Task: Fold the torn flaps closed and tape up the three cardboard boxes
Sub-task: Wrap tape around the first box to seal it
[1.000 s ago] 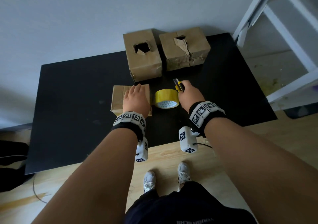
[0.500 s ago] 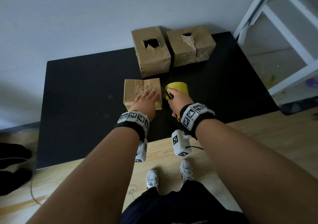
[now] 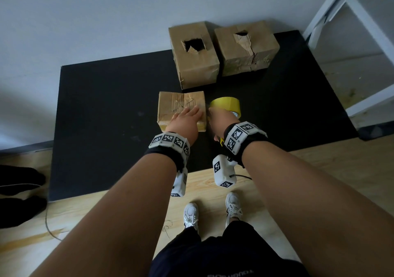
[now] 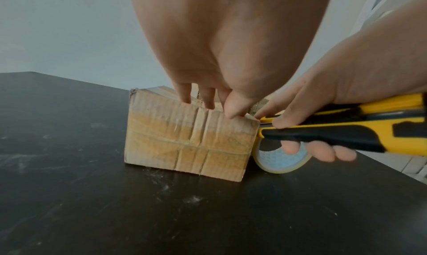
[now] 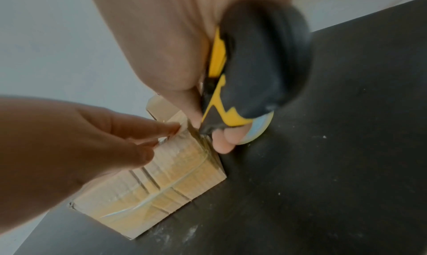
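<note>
Your left hand (image 3: 185,120) is lying flat on the small box (image 3: 170,104), fingers straight and pressing its taped top near the right edge. Only the head view is showing the two torn boxes (image 3: 194,63) standing well behind on the black mat (image 3: 106,106), side by side.

The left wrist view is showing what the head view hides: your right hand (image 4: 342,87) is gripping a yellow-and-black knife (image 4: 346,129), fingers curled round its handle, tip touching the small box's upper right corner. The tape roll (image 4: 282,160) is standing on edge just beside the box, under that hand; a fingertip is reaching into its core.

The right wrist view is blurring the knife (image 5: 242,87); its blade is too small to make out. The roll (image 5: 258,129) is mostly hidden there.
</note>
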A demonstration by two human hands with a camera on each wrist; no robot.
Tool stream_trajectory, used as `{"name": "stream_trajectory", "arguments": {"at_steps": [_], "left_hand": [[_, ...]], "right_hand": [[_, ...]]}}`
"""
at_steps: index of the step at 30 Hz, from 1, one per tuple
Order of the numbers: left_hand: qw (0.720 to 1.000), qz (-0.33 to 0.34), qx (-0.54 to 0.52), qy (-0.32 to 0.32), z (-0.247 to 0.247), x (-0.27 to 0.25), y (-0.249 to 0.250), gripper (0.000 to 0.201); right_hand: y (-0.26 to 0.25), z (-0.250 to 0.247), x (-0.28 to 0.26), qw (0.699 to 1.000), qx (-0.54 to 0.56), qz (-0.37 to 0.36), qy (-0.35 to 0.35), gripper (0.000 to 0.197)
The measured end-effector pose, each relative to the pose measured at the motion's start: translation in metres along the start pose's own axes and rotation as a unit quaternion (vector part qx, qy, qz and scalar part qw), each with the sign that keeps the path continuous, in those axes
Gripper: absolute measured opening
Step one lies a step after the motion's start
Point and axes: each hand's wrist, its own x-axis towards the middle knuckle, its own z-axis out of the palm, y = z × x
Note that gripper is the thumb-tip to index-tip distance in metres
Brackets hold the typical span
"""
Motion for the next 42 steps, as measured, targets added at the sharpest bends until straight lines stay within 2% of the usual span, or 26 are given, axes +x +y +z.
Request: {"name": "stream_trajectory", "arguments": {"at_steps": [4,7,15,19,23,26,30,34,37,39,42], "left_hand": [[1.000,-0.011,-0.008,0.003,-0.003,0.006,0.002,0.076],[0.999,-0.033,-0.013,0.010,-0.011,0.004,0.011,0.069],[0.982,-0.069,-0.036,0.174,-0.006,0.009,0.026,0.038],[0.974,-0.097,-0.072,0.193,-0.001,0.018,0.030,0.032],[0.968,-0.121,-0.078,0.204,0.004,0.026,0.034,0.031],[0.962,-0.126,-0.086,0.224,0.008,0.029,0.035,0.030],[0.952,-0.119,-0.106,0.262,0.015,0.028,0.030,0.027],[0.944,-0.117,-0.124,0.281,0.017,0.027,0.030,0.025],[0.946,-0.122,-0.130,0.272,0.014,0.027,0.031,0.026],[0.952,-0.131,-0.125,0.249,0.011,0.026,0.033,0.031],[0.958,-0.127,-0.114,0.229,0.011,0.022,0.034,0.039]], "right_hand": [[0.005,-0.009,-0.008,1.000,0.005,-0.016,-0.008,0.057],[0.008,-0.016,-0.014,0.999,0.028,-0.011,0.012,0.051],[0.031,-0.047,-0.009,0.976,0.171,-0.014,0.132,0.045],[0.057,-0.048,0.005,0.979,0.143,0.026,0.143,0.050],[0.079,-0.042,0.022,0.981,0.047,0.093,0.161,0.064],[0.092,-0.037,0.036,0.981,-0.010,0.124,0.149,0.056],[0.104,-0.031,0.049,0.986,-0.071,0.100,0.116,0.057],[0.107,-0.030,0.056,0.987,-0.076,0.091,0.104,0.053],[0.097,-0.041,0.056,0.988,-0.013,0.073,0.139,0.041],[0.082,-0.052,0.052,0.981,0.062,0.031,0.179,0.038],[0.060,-0.061,0.043,0.980,0.112,-0.056,0.155,0.037]]}}
